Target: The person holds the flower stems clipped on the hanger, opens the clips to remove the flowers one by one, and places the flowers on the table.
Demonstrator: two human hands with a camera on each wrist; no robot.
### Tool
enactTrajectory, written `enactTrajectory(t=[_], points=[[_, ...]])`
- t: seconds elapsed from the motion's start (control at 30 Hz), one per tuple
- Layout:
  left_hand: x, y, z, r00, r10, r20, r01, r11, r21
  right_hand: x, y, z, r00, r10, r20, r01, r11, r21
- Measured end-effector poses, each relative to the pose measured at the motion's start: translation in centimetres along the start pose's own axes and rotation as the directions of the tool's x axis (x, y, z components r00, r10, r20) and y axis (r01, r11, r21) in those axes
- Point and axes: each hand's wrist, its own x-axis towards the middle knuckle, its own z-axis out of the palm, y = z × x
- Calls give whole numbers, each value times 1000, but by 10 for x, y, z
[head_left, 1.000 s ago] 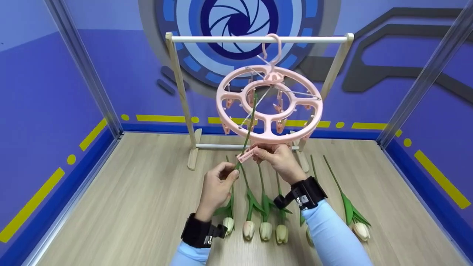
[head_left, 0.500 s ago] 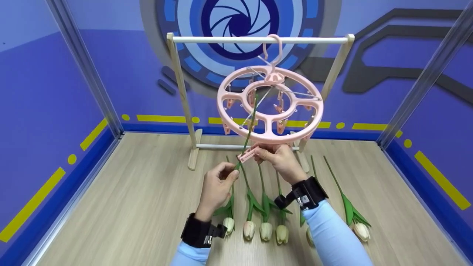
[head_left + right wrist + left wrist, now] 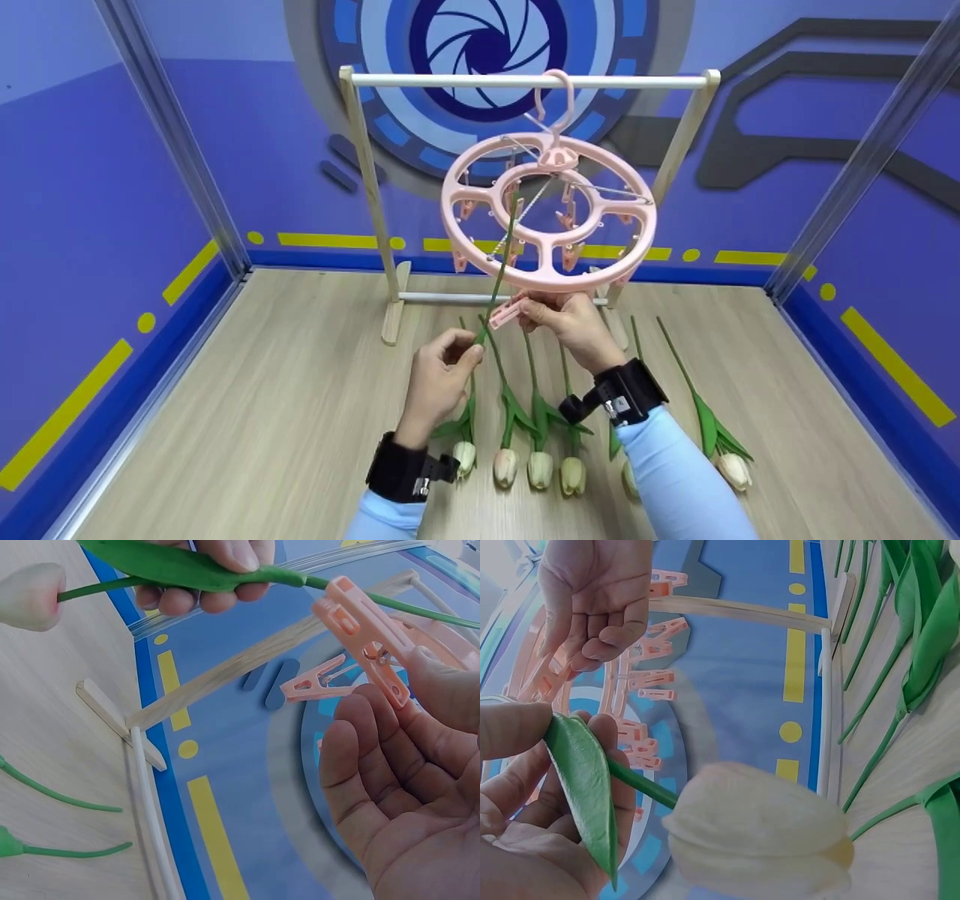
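My left hand (image 3: 444,367) pinches a tulip (image 3: 757,832) near its leaf, between thumb and fingers. Its pale bloom hangs low and its green stem (image 3: 504,262) points up past the front of a pink round clip hanger (image 3: 549,282). With thumb and fingers, my right hand (image 3: 566,326) squeezes the handle end of a pink clothespin (image 3: 367,637) below the hanger's front rim. That clothespin's far end faces the stem; in the head view it lies just right of it. Whether the two touch is unclear.
The hanger hooks over the white bar (image 3: 450,79) of a wooden rack, with several more clothespins (image 3: 571,255) dangling. Several tulips (image 3: 538,469) lie on the wooden table (image 3: 262,420), blooms toward me. One lies farther right (image 3: 733,469). Blue panels wall the table's sides and back.
The clothespin in my right hand has shifted slightly right, off the stem it overlapped before. The stem's upper end has tipped a little left. Both hands stay nearly in place.
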Motion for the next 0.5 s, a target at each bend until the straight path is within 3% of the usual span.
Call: enactTrajectory(t=[0.23, 0.5], points=[[-3, 20, -3, 1000, -8, 13, 8, 1000, 13, -1, 0, -1, 1000, 14, -17, -15, 1000, -21], [-2, -3, -5, 1000, 5, 2, -5, 1000, 10, -2, 1, -2, 999, 26, -25, -26, 999, -26]])
